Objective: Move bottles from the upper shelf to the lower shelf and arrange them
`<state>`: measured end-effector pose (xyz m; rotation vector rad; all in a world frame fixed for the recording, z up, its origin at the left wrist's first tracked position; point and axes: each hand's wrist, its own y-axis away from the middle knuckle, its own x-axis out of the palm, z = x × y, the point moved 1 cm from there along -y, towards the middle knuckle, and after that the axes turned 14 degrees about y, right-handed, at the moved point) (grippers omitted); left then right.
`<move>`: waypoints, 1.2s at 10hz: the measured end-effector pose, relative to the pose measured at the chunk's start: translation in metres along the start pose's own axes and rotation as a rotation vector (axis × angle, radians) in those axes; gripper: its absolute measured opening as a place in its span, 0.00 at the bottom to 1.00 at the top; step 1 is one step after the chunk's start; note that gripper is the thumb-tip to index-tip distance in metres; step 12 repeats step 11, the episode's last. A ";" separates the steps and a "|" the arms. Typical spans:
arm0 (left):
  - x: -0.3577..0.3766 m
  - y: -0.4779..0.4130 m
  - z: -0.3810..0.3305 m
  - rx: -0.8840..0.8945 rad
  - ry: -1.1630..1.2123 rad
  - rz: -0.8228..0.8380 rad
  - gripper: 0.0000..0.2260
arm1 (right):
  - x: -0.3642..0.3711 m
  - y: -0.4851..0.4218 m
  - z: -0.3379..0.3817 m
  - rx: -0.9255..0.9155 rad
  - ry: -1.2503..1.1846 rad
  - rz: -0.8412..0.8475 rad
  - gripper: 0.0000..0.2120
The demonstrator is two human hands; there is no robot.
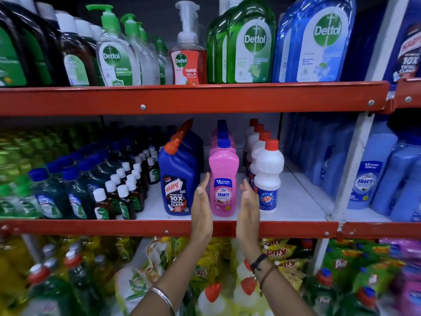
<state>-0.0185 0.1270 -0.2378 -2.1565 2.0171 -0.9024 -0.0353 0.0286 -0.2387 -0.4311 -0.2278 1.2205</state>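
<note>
A pink Shakti bottle (223, 179) with a blue cap stands at the front of a row on the middle shelf (296, 201). My left hand (202, 208) is flat and open just left of it. My right hand (248, 206) is flat and open just right of it. Neither palm clearly touches the bottle. A blue Harpic bottle (178, 181) stands to the left, a white Rin bottle (268, 176) to the right. On the upper shelf (193, 99) stand Dettol bottles: a red foaming pump (188, 55), green ones (246, 42) and a blue one (319, 39).
Small dark Dettol bottles (123, 190) and green-blue bottles (52, 195) crowd the middle shelf's left. Light blue Shakti bottles (373, 174) fill the bay to the right, past a white upright (350, 169). Below are yellow bottles and refill pouches (145, 277).
</note>
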 end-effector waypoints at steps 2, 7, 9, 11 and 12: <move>-0.042 0.001 -0.023 0.373 -0.079 -0.293 0.20 | 0.042 0.017 0.005 -0.104 0.056 0.280 0.35; -0.094 -0.030 -0.031 0.068 -0.267 -0.066 0.26 | 0.078 -0.010 0.014 0.287 -0.227 0.475 0.39; -0.088 -0.026 -0.036 0.078 -0.317 -0.097 0.32 | 0.075 -0.007 0.017 0.291 -0.235 0.451 0.39; -0.057 -0.017 -0.059 0.318 -0.191 -0.328 0.32 | 0.041 0.024 0.005 0.139 -0.117 0.242 0.21; -0.057 -0.017 -0.059 0.318 -0.191 -0.328 0.32 | 0.041 0.024 0.005 0.139 -0.117 0.242 0.21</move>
